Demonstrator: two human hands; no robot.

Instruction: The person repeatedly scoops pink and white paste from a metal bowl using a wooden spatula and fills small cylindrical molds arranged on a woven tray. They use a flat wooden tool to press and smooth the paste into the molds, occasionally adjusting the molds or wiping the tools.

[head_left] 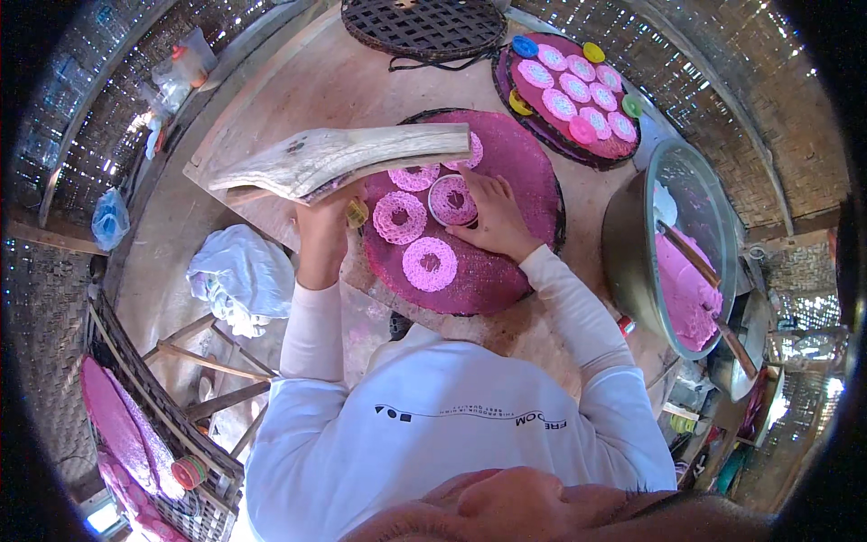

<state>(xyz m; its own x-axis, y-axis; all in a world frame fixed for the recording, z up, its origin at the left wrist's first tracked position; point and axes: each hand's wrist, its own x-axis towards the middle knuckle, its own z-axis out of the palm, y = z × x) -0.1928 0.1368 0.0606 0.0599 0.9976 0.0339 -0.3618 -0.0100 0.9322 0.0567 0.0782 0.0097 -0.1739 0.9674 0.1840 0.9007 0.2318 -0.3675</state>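
Observation:
My left hand [323,224] is closed beneath a long, pale carved wooden press [361,154], largely hidden by it. A small yellow cylinder [357,213] shows beside that hand. My right hand [498,217] grips the side of a shallow round mould with a pale rim [434,210], thumb near and fingers far. Inside the mould lies a ring of pink, noodle-like dough strands [452,200]. It rests on a round magenta mat [515,262], where several similar dough rings [430,264] lie; the wood partly covers the farther ones.
At the far right, another round tray [542,135] carries pink-and-white dough rings and coloured plastic rings. A large metal basin [625,244] of pink dough with wooden-handled tools stands right. A dark woven tray [424,32] lies at the back. A white cloth bundle [240,275] sits left.

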